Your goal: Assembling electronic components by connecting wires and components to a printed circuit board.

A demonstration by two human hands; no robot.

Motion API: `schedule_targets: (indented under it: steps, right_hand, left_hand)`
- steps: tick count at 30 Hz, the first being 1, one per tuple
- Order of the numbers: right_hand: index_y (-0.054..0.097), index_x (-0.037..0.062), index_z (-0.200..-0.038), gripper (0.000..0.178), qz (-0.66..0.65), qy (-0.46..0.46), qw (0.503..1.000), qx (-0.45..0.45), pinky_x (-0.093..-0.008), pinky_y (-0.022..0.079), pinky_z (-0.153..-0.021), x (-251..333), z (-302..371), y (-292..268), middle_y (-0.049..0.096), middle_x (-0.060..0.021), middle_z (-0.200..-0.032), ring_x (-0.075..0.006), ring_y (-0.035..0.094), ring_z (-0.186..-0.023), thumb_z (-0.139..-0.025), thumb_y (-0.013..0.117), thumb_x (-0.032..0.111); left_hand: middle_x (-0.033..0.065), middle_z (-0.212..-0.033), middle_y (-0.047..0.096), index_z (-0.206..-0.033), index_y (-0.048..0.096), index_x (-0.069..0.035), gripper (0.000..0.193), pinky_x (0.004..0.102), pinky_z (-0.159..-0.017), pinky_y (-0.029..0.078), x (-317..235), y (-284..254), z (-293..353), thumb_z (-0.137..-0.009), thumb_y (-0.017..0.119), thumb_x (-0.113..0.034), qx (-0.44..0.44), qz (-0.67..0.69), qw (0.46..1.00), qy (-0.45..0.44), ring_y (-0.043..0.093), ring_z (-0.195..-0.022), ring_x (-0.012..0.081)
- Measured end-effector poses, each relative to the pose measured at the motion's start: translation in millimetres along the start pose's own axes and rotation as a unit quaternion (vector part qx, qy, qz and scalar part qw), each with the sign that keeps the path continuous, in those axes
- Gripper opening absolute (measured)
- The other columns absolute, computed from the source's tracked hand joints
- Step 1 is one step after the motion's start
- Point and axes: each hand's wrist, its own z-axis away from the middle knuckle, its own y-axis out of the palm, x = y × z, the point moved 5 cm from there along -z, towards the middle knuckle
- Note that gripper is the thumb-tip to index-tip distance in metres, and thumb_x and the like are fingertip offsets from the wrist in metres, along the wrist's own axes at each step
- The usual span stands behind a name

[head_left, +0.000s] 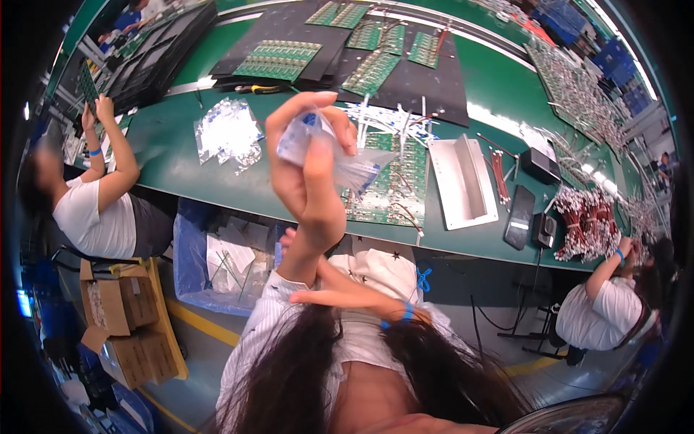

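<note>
My left hand [307, 155] is raised over the green bench, its fingers closed round a crumpled clear plastic bag [354, 172] with blue marks. My right hand [336, 289], a blue band at its wrist, lies low across my body at the left forearm. Its thumb is stretched out, and its fingertips show past the forearm's other side; nothing is seen in it. Beyond the raised bag lies a green circuit board panel [405, 170], with white-ended wires [387, 119] along its far edge. Left of my left hand is a pile of small clear bags [229, 135].
A metal tray [463, 181], a phone [519, 217] and bundled red-brown wires [587, 223] lie to the right. Farther back, board panels [278, 59] rest on black sheets, near yellow-handled pliers [266, 89]. A blue-lined bin [191, 271] stands below the bench. Co-workers sit on both sides.
</note>
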Motion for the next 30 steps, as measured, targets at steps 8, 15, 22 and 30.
schedule_targets:
  steps: [8, 15, 22, 30]
  right_hand:
    - [0.027, 0.0033, -0.134, 0.063, -0.021, 0.085, 0.996, 0.035, -0.0326, 0.03, -0.101, -53.2, 50.1, 11.6, 0.043, -0.0152, -0.129, -0.0214, 0.041, -0.12, -0.084, 0.062, 0.021]
    - [0.057, 0.0014, -0.111, 0.029, 0.26, -0.073, 0.929, -0.252, -0.0308, 0.049, -0.073, 66.2, 100.6, -51.5, 0.065, -0.0144, -0.089, -0.0227, 0.064, -0.083, -0.082, 0.056, 0.003]
    - [0.063, 0.0064, -0.09, 0.021, 0.5, -0.251, 0.774, -0.296, -0.0364, 0.044, -0.081, 180.1, 95.4, -77.7, 0.06, -0.0115, -0.101, -0.0265, 0.057, -0.095, -0.07, 0.063, 0.0]
    - [0.06, 0.0069, -0.084, 0.023, 0.656, -0.228, 0.676, -0.244, -0.04, 0.039, -0.083, 175.4, 83.9, -76.1, 0.056, -0.0079, -0.109, -0.0284, 0.051, -0.1, -0.062, 0.066, 0.003]
  left_hand:
    - [0.0075, -0.075, 0.049, -0.11, 0.044, 0.002, 0.027, 0.0246, -0.063, 0.039, 10.9, -14.0, 8.0, -0.086, 0.038, -0.007, -0.025, 0.04, 0.998, -0.046, 0.044, -0.067, 0.0112]
    - [0.0075, -0.08, 0.054, -0.116, 0.044, -0.002, 0.026, 0.0229, -0.064, 0.044, 9.9, -0.8, 53.1, -0.089, 0.043, -0.007, 0.139, 0.055, 0.952, -0.269, 0.052, -0.068, 0.0109]
    - [0.0116, -0.11, 0.05, -0.132, 0.031, -0.002, 0.052, 0.0263, -0.078, 0.043, 10.6, 15.1, 94.9, -0.081, 0.04, 0.002, 0.384, 0.028, 0.848, -0.363, 0.052, -0.094, 0.0148]
    - [0.0236, -0.133, 0.035, -0.133, 0.025, 0.008, 0.063, 0.0359, -0.104, 0.025, 12.0, 15.2, 93.2, -0.071, 0.036, -0.002, 0.46, -0.048, 0.847, -0.262, 0.036, -0.124, 0.0337]
